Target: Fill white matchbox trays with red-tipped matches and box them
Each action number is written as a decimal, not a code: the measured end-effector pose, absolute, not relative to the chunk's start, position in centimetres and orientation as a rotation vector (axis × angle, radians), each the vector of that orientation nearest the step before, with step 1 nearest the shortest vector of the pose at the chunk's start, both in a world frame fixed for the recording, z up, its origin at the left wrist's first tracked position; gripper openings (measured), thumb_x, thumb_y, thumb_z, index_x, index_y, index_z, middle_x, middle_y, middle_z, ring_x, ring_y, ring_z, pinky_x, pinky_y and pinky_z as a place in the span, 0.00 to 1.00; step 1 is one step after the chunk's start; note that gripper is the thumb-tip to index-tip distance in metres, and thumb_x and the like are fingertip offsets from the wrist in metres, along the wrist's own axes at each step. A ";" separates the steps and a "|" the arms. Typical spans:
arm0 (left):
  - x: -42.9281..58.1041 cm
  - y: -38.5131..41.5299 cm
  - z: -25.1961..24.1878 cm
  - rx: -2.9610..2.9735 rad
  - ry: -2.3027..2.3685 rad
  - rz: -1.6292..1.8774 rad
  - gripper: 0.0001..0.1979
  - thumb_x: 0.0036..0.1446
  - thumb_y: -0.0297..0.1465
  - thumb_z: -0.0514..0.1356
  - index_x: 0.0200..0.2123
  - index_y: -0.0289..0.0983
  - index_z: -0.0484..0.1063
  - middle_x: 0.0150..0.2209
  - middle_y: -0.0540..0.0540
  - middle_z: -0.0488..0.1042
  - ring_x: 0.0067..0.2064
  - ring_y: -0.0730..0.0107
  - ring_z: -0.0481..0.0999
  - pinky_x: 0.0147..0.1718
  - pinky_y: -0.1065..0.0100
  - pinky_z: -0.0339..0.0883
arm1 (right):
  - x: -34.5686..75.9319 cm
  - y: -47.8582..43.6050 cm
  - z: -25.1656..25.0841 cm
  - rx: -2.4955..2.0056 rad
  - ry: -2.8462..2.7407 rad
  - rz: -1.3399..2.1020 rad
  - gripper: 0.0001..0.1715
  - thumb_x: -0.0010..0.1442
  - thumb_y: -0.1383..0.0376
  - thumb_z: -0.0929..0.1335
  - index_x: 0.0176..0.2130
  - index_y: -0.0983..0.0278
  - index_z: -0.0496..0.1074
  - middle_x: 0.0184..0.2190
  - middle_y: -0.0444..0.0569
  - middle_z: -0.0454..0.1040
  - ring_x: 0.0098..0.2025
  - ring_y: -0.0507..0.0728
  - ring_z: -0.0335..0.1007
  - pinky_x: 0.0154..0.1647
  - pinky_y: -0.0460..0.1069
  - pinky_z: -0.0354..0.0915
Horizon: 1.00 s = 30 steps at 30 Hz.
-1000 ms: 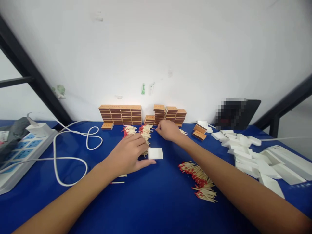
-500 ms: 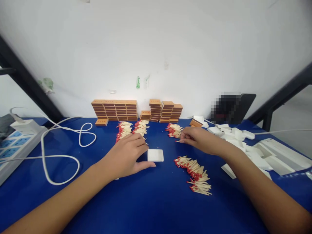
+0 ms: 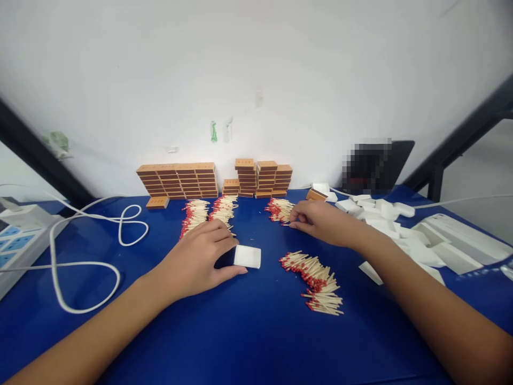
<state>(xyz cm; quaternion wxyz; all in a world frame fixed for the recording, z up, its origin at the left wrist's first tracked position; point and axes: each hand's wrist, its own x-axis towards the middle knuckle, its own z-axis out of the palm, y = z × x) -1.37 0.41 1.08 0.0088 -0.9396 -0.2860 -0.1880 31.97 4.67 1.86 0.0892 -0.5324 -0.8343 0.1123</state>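
Note:
A small white inner tray of a matchbox lies on the blue table, slightly tilted. My left hand grips its left end, thumb at the near edge and fingers at the far edge. My right hand is closed in a pinch at the right side of a small pile of red-headed matches. A match shows at its fingertips; how many it holds is hidden. Nearer to me lies a curved row of matches. Two more match piles, left and right, lie beyond my left hand.
Stacked orange matchboxes stand along the wall, with more stacks to their right. Several white trays are heaped at the right, before a black device. A power strip and white cable lie at the left.
The view has shifted slightly, so most things appear further left. My left hand stays at the white tray, which sits a little more tilted. My right hand remains pinched by the small pile.

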 end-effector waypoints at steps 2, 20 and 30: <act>-1.3 0.3 1.0 -2.939 -0.904 -0.580 0.17 0.66 0.44 0.68 0.48 0.37 0.80 0.43 0.40 0.80 0.50 0.52 0.77 0.49 0.51 0.75 | 31.9 4.7 1.8 -1.556 -2.494 0.365 0.10 0.67 0.64 0.65 0.36 0.61 0.75 0.32 0.52 0.78 0.35 0.59 0.70 0.36 0.52 0.60; -1.1 0.0 1.3 -2.964 -0.902 -0.661 0.12 0.61 0.38 0.70 0.46 0.40 0.81 0.47 0.42 0.81 0.55 0.52 0.77 0.58 0.49 0.74 | 32.4 4.9 2.1 -1.603 -2.452 0.330 0.06 0.66 0.64 0.67 0.40 0.61 0.75 0.30 0.48 0.75 0.32 0.57 0.67 0.33 0.51 0.56; -1.0 0.0 1.2 -2.964 -0.892 -0.673 0.13 0.62 0.38 0.71 0.46 0.39 0.81 0.47 0.42 0.81 0.55 0.52 0.77 0.58 0.50 0.74 | 31.9 4.6 2.1 -1.673 -2.441 0.425 0.08 0.66 0.67 0.65 0.34 0.61 0.72 0.30 0.49 0.78 0.32 0.58 0.70 0.35 0.52 0.60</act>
